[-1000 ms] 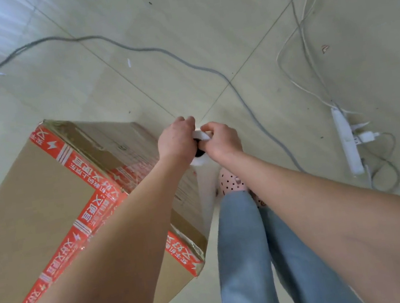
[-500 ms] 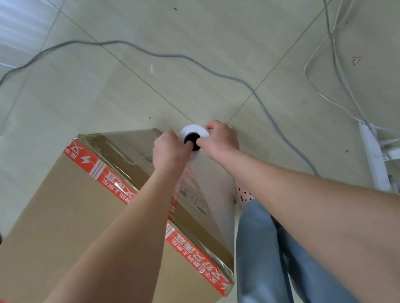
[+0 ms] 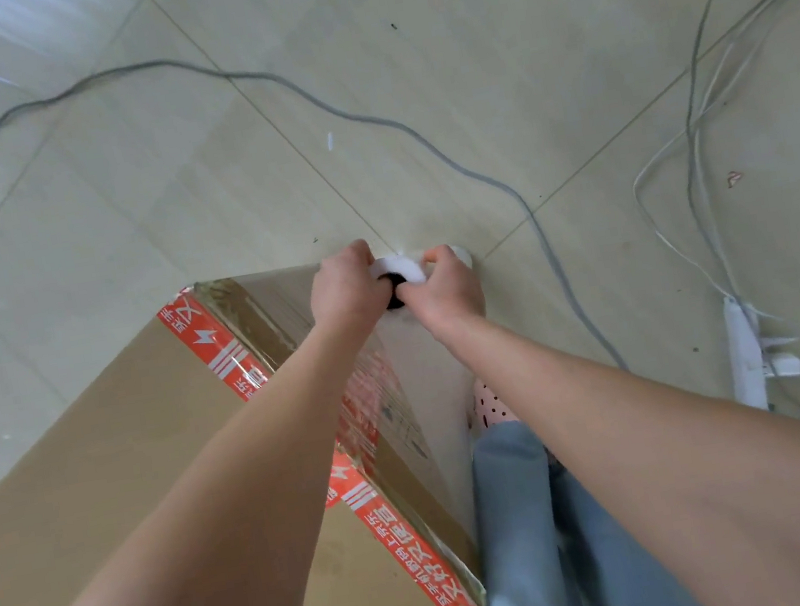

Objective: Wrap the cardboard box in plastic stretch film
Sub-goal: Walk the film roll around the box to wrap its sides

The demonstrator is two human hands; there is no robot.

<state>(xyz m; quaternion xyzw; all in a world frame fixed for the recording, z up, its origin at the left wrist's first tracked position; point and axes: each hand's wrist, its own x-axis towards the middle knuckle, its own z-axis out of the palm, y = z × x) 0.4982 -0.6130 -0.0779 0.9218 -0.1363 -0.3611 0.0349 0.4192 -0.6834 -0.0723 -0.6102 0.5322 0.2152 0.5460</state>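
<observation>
The stretch film roll, judged light with clingy film, is being gripped at its core rim by left hand and right hand, fingers curled round it.

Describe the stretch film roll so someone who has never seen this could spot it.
Find the big cardboard box edged with red tape. At its far corner the left hand and right hand meet, both gripping the stretch film roll. It shows as a white ring around a dark hole, unlike the brown box beside it.
</observation>
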